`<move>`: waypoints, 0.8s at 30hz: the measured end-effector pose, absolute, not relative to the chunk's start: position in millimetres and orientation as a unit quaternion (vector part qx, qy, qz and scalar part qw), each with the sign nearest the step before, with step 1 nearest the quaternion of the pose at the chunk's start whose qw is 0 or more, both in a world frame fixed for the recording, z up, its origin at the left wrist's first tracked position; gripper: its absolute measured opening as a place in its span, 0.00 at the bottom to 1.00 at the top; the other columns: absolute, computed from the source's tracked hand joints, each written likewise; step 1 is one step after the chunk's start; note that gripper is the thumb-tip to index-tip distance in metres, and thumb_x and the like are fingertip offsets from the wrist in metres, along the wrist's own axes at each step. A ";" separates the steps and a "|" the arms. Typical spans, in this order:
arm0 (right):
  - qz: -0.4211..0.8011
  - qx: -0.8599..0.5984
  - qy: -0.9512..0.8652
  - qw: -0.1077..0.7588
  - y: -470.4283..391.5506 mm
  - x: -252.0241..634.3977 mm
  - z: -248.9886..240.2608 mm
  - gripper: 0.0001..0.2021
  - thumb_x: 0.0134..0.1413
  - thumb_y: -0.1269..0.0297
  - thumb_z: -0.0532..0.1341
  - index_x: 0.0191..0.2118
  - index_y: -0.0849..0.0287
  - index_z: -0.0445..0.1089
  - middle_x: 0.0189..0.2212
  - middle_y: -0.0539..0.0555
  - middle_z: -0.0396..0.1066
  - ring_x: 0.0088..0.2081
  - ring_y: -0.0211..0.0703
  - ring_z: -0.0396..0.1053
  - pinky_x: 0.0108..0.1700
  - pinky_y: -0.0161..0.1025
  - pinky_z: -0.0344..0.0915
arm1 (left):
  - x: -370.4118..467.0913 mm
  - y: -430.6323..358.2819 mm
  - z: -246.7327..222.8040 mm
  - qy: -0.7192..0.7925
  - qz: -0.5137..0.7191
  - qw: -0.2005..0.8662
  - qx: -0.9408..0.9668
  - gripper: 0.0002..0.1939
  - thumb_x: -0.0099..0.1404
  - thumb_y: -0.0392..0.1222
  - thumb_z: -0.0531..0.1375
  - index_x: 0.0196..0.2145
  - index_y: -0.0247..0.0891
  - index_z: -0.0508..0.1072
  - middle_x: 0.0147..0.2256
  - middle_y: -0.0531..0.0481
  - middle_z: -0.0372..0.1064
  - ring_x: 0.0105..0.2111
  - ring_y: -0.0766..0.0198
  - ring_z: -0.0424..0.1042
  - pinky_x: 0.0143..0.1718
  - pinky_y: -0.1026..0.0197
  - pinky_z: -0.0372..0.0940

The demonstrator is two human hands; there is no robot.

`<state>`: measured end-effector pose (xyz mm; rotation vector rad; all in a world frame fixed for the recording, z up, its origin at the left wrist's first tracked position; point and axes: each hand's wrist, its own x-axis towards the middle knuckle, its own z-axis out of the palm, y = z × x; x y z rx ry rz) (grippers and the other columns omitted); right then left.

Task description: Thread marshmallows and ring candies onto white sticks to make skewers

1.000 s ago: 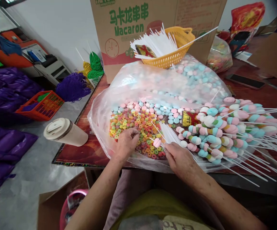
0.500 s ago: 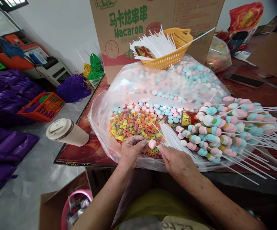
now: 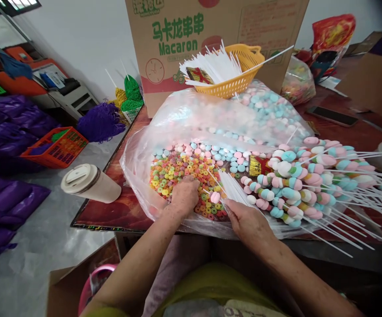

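Note:
My right hand [image 3: 248, 220] is closed on a thin white stick, pinching it between thumb and fingers. A pink marshmallow [image 3: 215, 197] is threaded on the stick, just left of my fingertips. My left hand [image 3: 185, 194] reaches down into a heap of colourful gummy rings [image 3: 173, 171]; its fingertips are hidden against the heap. White sticks [image 3: 233, 187] lie in a bundle between the rings and several finished candy skewers [image 3: 305, 180]. Loose pink, blue and white marshmallows [image 3: 224, 154] spread behind the rings, on a clear plastic bag [image 3: 178, 114].
A yellow basket [image 3: 230, 87] of white sticks stands behind, before a large cardboard box [image 3: 164, 75]. A lidded cup [image 3: 92, 182] is at the table's left edge. A phone [image 3: 332, 116] lies at right. An orange crate [image 3: 57, 147] and purple bags [image 3: 9, 211] are beyond the left side.
My left hand has left the marshmallow on the stick and moved into the gummy rings. My right hand still holds the stick, shifted slightly to the right.

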<state>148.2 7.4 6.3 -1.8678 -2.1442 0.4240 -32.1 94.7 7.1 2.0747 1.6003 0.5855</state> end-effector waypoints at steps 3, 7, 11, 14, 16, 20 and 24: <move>0.143 -0.658 -0.732 0.107 5.2 142.1 9.5 0.14 0.58 0.65 0.47 0.39 0.58 0.69 0.29 0.54 0.73 0.31 0.41 0.69 0.29 0.34 0.55 | -39.1 94.9 9.8 0.586 0.275 0.344 0.680 0.04 0.55 0.35 0.58 0.24 0.36 0.72 0.28 0.47 0.70 0.31 0.61 0.69 0.34 0.60 0.63; 0.135 -0.636 -0.753 0.102 5.8 133.2 12.4 0.14 0.57 0.68 0.48 0.42 0.58 0.69 0.35 0.55 0.74 0.34 0.42 0.70 0.31 0.34 0.57 | -49.4 80.0 12.4 0.522 0.375 0.649 0.407 0.09 0.50 0.41 0.64 0.28 0.33 0.71 0.20 0.50 0.69 0.21 0.66 0.68 0.21 0.66 0.61; 0.124 -0.636 -0.755 0.095 3.3 129.6 17.8 0.14 0.57 0.68 0.47 0.40 0.58 0.69 0.35 0.56 0.74 0.34 0.42 0.70 0.32 0.34 0.57 | -53.4 72.9 13.1 0.446 0.415 0.745 0.270 0.12 0.42 0.37 0.69 0.25 0.32 0.70 0.20 0.51 0.69 0.19 0.70 0.67 0.18 0.69 0.60; 0.119 -0.635 -0.758 0.090 -0.2 128.7 22.1 0.13 0.58 0.67 0.47 0.41 0.57 0.68 0.34 0.55 0.74 0.33 0.42 0.70 0.31 0.34 0.57 | -51.4 72.2 11.8 0.409 0.421 0.773 0.242 0.16 0.41 0.34 0.69 0.30 0.32 0.71 0.20 0.53 0.69 0.19 0.71 0.67 0.20 0.69 0.62; 0.120 -0.636 -0.758 0.083 -1.0 127.2 23.3 0.13 0.57 0.68 0.47 0.42 0.57 0.68 0.34 0.56 0.73 0.33 0.42 0.70 0.31 0.34 0.57 | -47.6 70.2 10.1 0.401 0.405 0.785 0.244 0.18 0.42 0.34 0.69 0.32 0.31 0.72 0.20 0.53 0.68 0.19 0.71 0.66 0.21 0.68 0.62; 0.135 -0.637 -0.753 0.096 1.6 123.6 18.4 0.14 0.56 0.70 0.47 0.41 0.60 0.68 0.32 0.57 0.72 0.33 0.43 0.69 0.32 0.35 0.57 | -37.6 61.3 6.6 0.400 0.376 0.801 0.240 0.13 0.44 0.36 0.69 0.28 0.30 0.72 0.20 0.52 0.68 0.17 0.73 0.63 0.18 0.69 0.59; 0.172 -0.603 -0.759 0.174 3.0 123.8 9.2 0.14 0.57 0.69 0.45 0.33 0.62 0.67 0.29 0.57 0.69 0.32 0.42 0.67 0.33 0.35 0.57 | -26.4 53.4 7.1 0.393 0.431 0.781 0.224 0.12 0.44 0.37 0.68 0.27 0.32 0.72 0.25 0.51 0.70 0.24 0.69 0.69 0.27 0.66 0.64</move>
